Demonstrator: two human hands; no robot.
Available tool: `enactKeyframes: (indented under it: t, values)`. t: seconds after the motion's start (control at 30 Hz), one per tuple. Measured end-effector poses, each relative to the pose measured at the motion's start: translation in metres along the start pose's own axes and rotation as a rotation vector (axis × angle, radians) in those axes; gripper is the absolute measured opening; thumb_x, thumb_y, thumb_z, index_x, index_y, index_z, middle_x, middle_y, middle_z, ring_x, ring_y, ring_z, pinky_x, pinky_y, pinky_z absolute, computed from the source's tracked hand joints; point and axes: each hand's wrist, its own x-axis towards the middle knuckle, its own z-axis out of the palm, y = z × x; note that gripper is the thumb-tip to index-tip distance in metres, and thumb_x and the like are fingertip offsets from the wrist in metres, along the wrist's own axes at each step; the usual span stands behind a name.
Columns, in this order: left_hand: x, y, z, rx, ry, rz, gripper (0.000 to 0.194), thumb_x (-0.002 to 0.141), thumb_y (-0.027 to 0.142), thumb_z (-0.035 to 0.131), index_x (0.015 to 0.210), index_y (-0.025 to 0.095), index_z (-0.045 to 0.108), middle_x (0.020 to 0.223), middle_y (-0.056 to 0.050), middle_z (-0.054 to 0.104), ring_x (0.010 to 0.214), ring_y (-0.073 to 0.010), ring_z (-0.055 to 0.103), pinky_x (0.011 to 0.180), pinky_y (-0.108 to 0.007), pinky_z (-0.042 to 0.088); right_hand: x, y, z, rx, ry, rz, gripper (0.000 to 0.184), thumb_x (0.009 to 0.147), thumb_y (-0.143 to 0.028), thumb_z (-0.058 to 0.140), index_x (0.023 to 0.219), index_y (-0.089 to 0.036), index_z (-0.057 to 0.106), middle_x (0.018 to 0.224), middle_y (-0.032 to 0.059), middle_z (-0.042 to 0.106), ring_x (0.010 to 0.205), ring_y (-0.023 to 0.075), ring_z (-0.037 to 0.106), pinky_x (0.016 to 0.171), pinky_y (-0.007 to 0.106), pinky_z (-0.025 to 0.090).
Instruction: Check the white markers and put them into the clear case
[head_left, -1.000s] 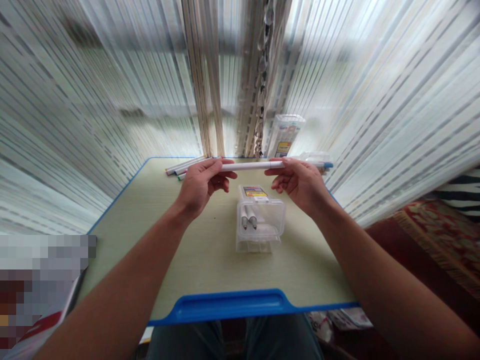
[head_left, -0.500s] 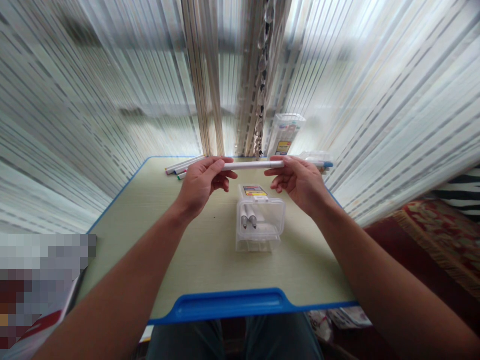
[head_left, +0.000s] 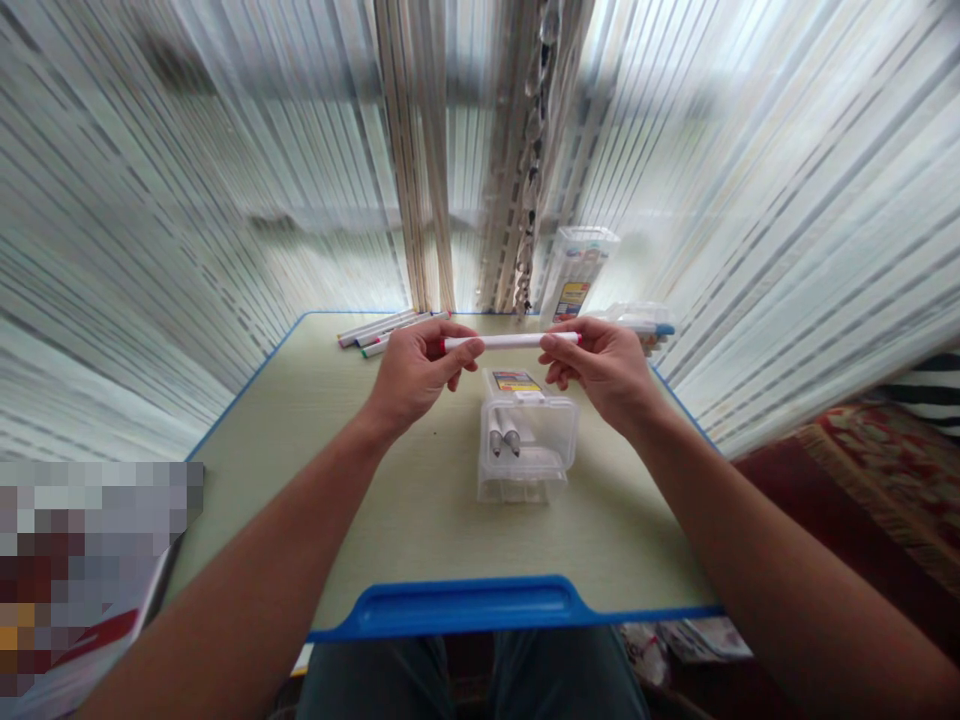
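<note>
A white marker pen (head_left: 512, 342) with red-pink ends lies level in the air between my hands. My left hand (head_left: 420, 365) pinches its left end between thumb and fingers. Its right end is gripped the same way by my right hand (head_left: 600, 360). Below and between the hands, a clear plastic case (head_left: 529, 440) lies on its side on the table, its open end facing me. Two white pens with grey tips (head_left: 504, 438) rest inside it. Behind my left hand are several white markers (head_left: 375, 328) with coloured ends.
The pale green table (head_left: 300, 480) has a blue edge and a blue front tray (head_left: 469, 605). At its back right stand an upright clear case (head_left: 579, 270) and another clear container (head_left: 637, 318). Strip curtains (head_left: 300, 150) hang just behind. A blurred-out item (head_left: 82, 570) sits at left.
The marker has turned in my fingers, so its coloured ends now show. Both thumbs have come round to the near side. The view has shifted slightly.
</note>
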Motion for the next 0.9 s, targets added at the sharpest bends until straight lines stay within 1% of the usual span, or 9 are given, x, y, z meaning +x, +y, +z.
enactKeyframes:
  t: [0.1,0.23,0.4,0.53,0.7,0.9]
  values:
    - [0.001,0.0,-0.001,0.019,-0.006,0.023,0.029,0.075,0.04,0.084,0.082,0.014,0.076,0.066,-0.003,0.069,0.046,-0.0069,0.053,0.043,-0.02,0.041,0.001,0.002,-0.002,0.023,-0.008,0.0,0.031,0.067,-0.037,0.092,0.079,-0.015,0.073,0.066,0.0031,0.074,0.045,0.0102,0.064,0.039,0.018,0.047]
    - [0.002,-0.002,-0.003,-0.001,-0.002,0.028,0.027,0.078,0.04,0.082,0.084,0.014,0.077,0.068,-0.003,0.069,0.047,-0.007,0.053,0.045,-0.021,0.042,0.002,0.002,-0.003,0.073,-0.013,0.048,0.03,0.07,-0.038,0.089,0.083,-0.016,0.075,0.07,0.0042,0.076,0.046,0.0101,0.064,0.04,0.019,0.047]
    - [0.003,0.0,-0.003,-0.08,0.014,-0.029,0.025,0.082,0.036,0.078,0.089,0.012,0.077,0.074,-0.006,0.072,0.05,-0.0076,0.056,0.048,-0.021,0.046,0.003,-0.003,-0.003,0.137,-0.001,0.108,0.032,0.071,-0.041,0.087,0.087,-0.015,0.076,0.072,0.0062,0.076,0.047,0.0112,0.065,0.04,0.019,0.046]
    - [0.003,0.002,-0.004,-0.159,0.022,-0.086,0.026,0.086,0.035,0.074,0.095,0.01,0.076,0.078,-0.008,0.074,0.053,-0.0087,0.058,0.051,-0.022,0.049,0.003,-0.006,-0.003,0.164,0.001,0.135,0.027,0.074,-0.036,0.082,0.09,-0.015,0.076,0.073,0.0066,0.077,0.047,0.0117,0.066,0.04,0.019,0.047]
    - [0.003,0.003,-0.004,-0.242,0.019,-0.12,0.025,0.089,0.032,0.069,0.099,0.009,0.075,0.078,-0.008,0.075,0.053,-0.0094,0.06,0.052,-0.022,0.049,0.003,-0.009,-0.004,0.209,0.004,0.167,0.02,0.082,-0.029,0.071,0.094,-0.013,0.075,0.073,0.0079,0.078,0.047,0.0121,0.067,0.041,0.019,0.048]
    - [0.002,0.005,-0.004,-0.291,0.019,-0.144,0.024,0.091,0.029,0.064,0.1,0.008,0.074,0.077,-0.009,0.076,0.053,-0.0105,0.061,0.052,-0.023,0.049,0.004,-0.01,-0.003,0.223,0.013,0.181,0.019,0.089,-0.023,0.06,0.093,-0.012,0.074,0.073,0.0084,0.078,0.047,0.0128,0.067,0.041,0.019,0.049]
